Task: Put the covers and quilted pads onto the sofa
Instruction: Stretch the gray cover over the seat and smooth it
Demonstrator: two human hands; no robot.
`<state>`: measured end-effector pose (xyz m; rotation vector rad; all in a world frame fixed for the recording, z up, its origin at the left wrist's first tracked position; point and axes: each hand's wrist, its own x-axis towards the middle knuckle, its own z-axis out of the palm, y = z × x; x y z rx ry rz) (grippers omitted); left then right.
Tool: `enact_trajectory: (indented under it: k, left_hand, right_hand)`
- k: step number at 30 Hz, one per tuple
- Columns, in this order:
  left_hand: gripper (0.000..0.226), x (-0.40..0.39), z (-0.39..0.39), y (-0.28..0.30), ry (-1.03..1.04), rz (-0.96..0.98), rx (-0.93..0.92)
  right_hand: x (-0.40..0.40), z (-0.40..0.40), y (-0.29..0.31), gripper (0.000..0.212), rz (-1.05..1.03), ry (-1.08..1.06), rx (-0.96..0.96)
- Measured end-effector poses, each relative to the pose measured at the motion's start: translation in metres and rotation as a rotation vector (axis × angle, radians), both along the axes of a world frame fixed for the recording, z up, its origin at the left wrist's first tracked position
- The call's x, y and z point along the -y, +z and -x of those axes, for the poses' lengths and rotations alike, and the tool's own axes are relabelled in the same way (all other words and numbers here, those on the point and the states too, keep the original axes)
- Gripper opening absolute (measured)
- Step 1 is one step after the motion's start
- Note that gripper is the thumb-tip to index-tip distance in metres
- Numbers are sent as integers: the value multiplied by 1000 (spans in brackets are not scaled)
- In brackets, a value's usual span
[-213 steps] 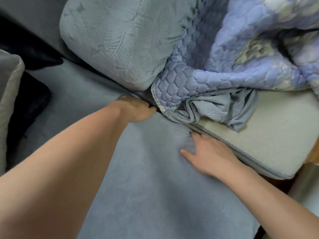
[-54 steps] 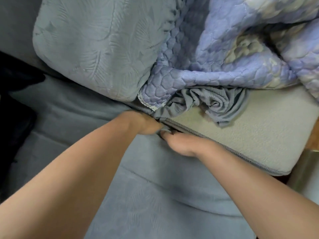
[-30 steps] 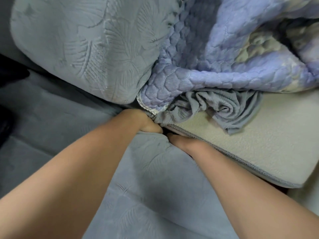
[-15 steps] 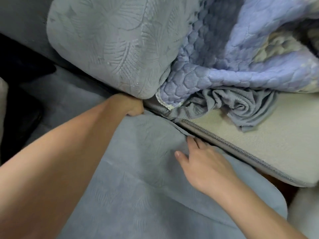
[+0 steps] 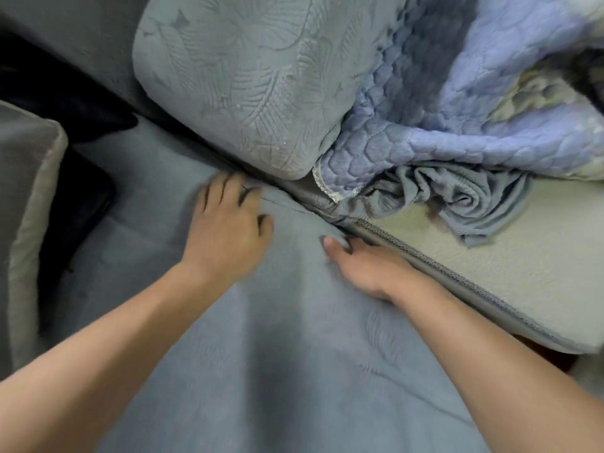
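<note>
Sofa seating is filling the whole view, with a blue-grey fitted cover [image 5: 294,371] lying stretched over the seat cushion across the middle and bottom of the frame. At upper centre a back cushion [image 5: 248,80], wearing the same leaf-embossed blue-grey fabric, is leaning down onto the seat. To its right, in the upper right, a lavender quilted pad [image 5: 457,125] is lying heaped and crumpled, its lace-trimmed corner hanging just beside the back cushion's lower corner. Below the pad, a loose bunch of blue-grey cover fabric [image 5: 457,204] is sitting twisted on a bare cream seat cushion [image 5: 523,282], which is running along the right side of the frame with a grey piped edge.

The left hand [image 5: 225,230], slightly blurred, is lying palm down on the fitted cover at centre left, its fingers straight and spread, the tips reaching near the crease under the back cushion. The right hand [image 5: 366,266] is resting on the cover at centre right, beside the cream cushion's piped edge; its thumb is showing, but its fingers are dipping toward the gap between the two seat cushions, so I cannot tell whether they are gripping anything.

At the left edge, a grey pillow [image 5: 23,223] is standing beside a dark, shadowed patch.
</note>
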<state>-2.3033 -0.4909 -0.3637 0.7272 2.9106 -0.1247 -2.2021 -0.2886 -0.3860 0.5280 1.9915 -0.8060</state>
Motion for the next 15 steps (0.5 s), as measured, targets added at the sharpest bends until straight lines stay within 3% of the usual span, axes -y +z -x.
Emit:
enact_trajectory:
  k: [2,5,9,11,13,15]
  left_hand:
    - [56,34,-24,12,102,-28,57]
    - [75,52,-32,-1,159,81,216]
    - [78,41,-5,-29,168,86,211]
    - [76,37,4,-29,128,23,171]
    - [68,50,1,-26,105,-79,92]
    - [61,81,-10,-30,262,-97,-60]
  right_hand:
    - [-3,5,-6,80,99,-115,11]
    - [-6,12,-11,65,180,-257,12]
    - [16,4,7,60,-130,-61,-26]
    - [46,0,31,44,-171,52,-278]
    - [78,20,44,44,1,49,-645]
    - [101,62,42,48,77,135,-780]
